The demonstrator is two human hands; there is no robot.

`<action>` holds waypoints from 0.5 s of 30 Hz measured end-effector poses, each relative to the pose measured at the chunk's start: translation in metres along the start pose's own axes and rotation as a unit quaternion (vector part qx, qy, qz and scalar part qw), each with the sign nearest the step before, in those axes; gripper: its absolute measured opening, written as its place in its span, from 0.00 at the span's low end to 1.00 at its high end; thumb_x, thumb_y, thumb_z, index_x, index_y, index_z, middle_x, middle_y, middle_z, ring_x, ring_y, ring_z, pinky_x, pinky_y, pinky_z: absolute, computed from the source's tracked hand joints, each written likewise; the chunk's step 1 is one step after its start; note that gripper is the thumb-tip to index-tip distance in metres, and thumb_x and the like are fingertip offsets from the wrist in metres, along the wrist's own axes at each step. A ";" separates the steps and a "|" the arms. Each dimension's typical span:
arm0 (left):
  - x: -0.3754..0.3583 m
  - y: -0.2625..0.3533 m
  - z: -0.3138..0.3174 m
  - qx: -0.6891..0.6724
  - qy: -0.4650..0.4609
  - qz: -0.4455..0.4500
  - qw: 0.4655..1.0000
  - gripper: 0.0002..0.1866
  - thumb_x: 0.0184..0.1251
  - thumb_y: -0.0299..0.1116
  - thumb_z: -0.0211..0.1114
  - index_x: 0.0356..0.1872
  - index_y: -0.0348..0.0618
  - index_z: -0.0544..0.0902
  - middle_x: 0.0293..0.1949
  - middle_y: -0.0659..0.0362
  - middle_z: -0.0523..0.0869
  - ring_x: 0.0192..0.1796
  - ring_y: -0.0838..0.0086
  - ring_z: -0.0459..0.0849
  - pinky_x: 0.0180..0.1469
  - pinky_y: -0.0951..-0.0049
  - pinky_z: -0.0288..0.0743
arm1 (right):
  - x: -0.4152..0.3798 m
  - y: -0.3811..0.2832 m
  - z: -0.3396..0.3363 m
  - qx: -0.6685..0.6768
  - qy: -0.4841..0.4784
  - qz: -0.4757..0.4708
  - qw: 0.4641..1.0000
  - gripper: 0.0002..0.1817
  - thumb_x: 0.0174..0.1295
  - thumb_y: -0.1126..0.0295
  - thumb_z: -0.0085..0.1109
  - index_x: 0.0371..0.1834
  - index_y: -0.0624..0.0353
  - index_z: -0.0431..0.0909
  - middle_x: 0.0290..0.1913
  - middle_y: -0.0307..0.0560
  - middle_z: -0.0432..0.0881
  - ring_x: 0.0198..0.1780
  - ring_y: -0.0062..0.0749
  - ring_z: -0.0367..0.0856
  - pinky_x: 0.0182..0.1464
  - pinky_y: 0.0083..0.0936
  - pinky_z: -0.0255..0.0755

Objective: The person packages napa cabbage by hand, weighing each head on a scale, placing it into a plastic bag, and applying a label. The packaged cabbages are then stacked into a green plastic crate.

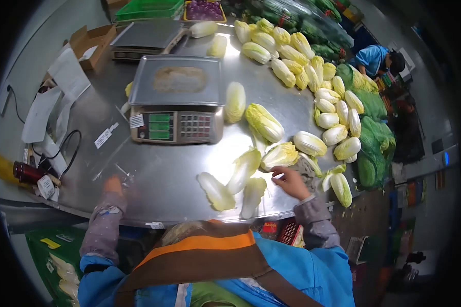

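Observation:
My right hand [290, 183] is over the steel table, fingers loosely bent and apart, with nothing seen in them. Just beyond its fingertips lies a napa cabbage [280, 156] with yellow leaves. A grey rumpled cloth [307, 171] is beside that hand, partly hidden. To its left, several loose cabbage leaves [216, 191] are spread on the metal. My left hand [113, 185] rests at the table's near left, close to a clear plastic scrap [129, 180]; its fingers are too foreshortened to read. More whole cabbages [264, 123] lie farther in.
A digital scale [176, 100] stands mid-table, with a second scale [147, 38] behind. Many cabbages [338, 115] are heaped along the right edge beside green net bags [371, 153]. Papers [41, 115], a black cable and a dark red flask [28, 172] sit left. A person [376, 59] is beyond.

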State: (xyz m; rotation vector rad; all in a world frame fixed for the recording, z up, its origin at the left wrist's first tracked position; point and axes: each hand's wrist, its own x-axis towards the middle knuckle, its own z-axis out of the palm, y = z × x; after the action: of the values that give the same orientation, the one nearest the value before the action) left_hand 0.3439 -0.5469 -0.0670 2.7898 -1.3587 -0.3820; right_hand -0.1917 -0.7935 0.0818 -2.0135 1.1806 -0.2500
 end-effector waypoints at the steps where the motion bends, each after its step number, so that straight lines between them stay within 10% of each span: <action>1: -0.002 -0.008 0.001 -0.001 -0.003 0.012 1.000 0.14 0.41 0.33 0.70 0.29 0.35 0.79 0.34 0.43 0.82 0.41 0.52 0.82 0.43 0.59 0.76 | 0.006 0.012 -0.023 0.008 0.003 0.054 0.999 0.18 0.52 0.69 0.62 0.46 0.62 0.75 0.37 0.47 0.81 0.29 0.29 0.80 0.32 0.23 0.74; 9: -0.025 -0.007 -0.027 -0.012 -0.033 -0.021 0.999 0.08 0.44 0.28 0.68 0.27 0.40 0.79 0.27 0.46 0.81 0.32 0.52 0.81 0.35 0.60 0.72 | 0.102 0.109 -0.149 -0.329 0.059 0.031 0.942 0.46 0.33 0.65 0.70 0.62 0.53 0.61 0.59 0.52 0.68 0.58 0.46 0.69 0.56 0.36 0.66; 13: -0.069 0.047 -0.049 -0.078 -0.042 -0.055 0.995 0.07 0.46 0.28 0.66 0.27 0.40 0.77 0.25 0.47 0.81 0.31 0.53 0.81 0.35 0.60 0.72 | 0.121 0.163 -0.151 -0.377 -0.062 0.068 0.921 0.53 0.21 0.67 0.76 0.62 0.53 0.61 0.59 0.55 0.67 0.58 0.50 0.68 0.59 0.37 0.64; 15: -0.094 0.065 -0.048 -0.071 -0.049 -0.031 0.996 0.10 0.46 0.31 0.67 0.27 0.39 0.76 0.25 0.48 0.81 0.30 0.55 0.81 0.35 0.60 0.72 | 0.121 0.182 -0.139 -0.315 0.042 0.049 0.947 0.43 0.26 0.72 0.70 0.56 0.46 0.67 0.49 0.51 0.75 0.54 0.47 0.71 0.55 0.34 0.68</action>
State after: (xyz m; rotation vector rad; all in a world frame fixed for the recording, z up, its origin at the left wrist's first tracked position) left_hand 0.2487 -0.5186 0.0068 2.7353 -1.2111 -0.5993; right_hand -0.3161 -1.0134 0.0241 -2.4900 1.5514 0.1138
